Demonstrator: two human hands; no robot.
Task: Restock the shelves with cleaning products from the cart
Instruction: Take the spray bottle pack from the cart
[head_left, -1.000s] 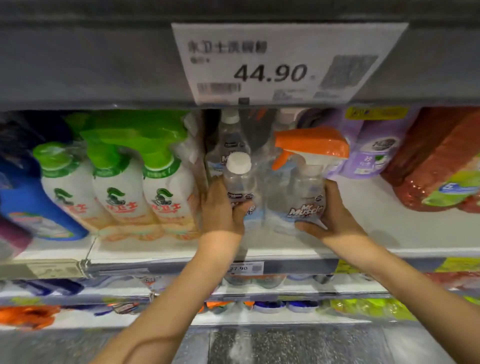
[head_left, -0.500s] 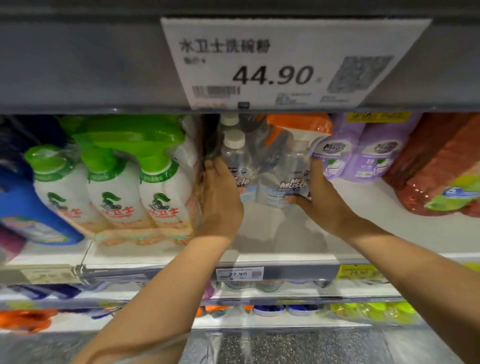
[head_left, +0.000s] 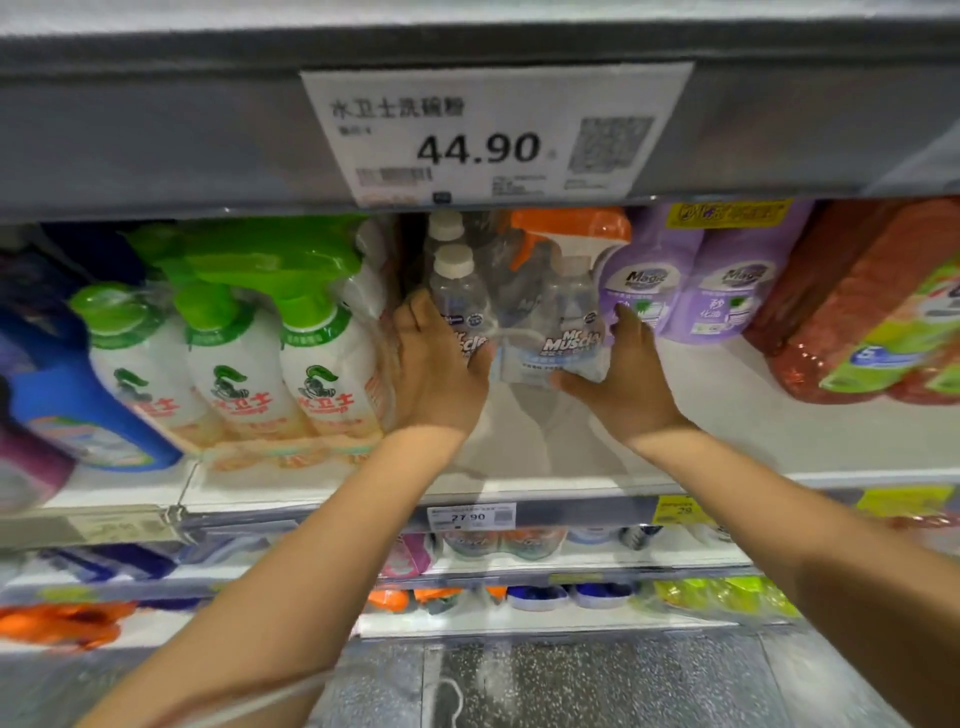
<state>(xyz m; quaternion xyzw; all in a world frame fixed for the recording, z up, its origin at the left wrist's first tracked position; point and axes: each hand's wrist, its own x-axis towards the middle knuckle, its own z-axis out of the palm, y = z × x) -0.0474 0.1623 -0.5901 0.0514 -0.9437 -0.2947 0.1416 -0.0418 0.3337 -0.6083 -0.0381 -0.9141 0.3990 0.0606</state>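
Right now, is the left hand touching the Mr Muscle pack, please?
Touching: the head view shows the left hand gripping the Mr Muscle pack, thumb over its label.

Spray pack (head_left: 569, 332) corner seemingly behind right hand (head_left: 623, 387).

The Mr Muscle bottle pack (head_left: 566, 332) is clear, glossy plastic under shiny shrink film, its trigger sprayer (head_left: 571, 226) smooth orange plastic. The shelf (head_left: 727, 415) looks matt and smooth, the price tag (head_left: 493, 135) plain paper.
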